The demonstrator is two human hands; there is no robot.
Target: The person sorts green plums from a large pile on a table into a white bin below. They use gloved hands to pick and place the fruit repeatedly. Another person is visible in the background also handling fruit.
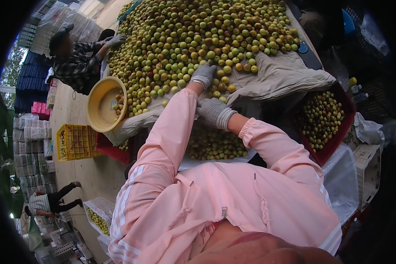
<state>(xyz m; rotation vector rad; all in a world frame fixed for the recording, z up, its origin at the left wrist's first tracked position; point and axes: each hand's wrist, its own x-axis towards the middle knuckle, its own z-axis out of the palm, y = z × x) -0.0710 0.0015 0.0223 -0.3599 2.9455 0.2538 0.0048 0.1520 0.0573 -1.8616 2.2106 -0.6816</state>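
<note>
A large heap of small round green-to-brown fruits, like jujubes (184, 39), spreads over a cloth-covered table before me. My left hand (203, 75), in a grey knit glove, reaches into the near edge of the heap, its fingertips against the fruits. Closer to me, my right hand (216, 114), gloved alike, is at the table's near edge with its fingers pointing left. Whether either hand grips a fruit is hidden by the gloves. Below my right hand, more fruits (217, 145) lie in a lined container in front of my body.
A yellow basin (99, 114) holding a few fruits leans at the table's left corner. Red crates (346, 132) flank me; a yellow crate (82, 142) stands left. A gloved co-worker (77, 61) works at the left side, another person (49, 202) stands farther off. Bunched cloth (280, 76) lies right.
</note>
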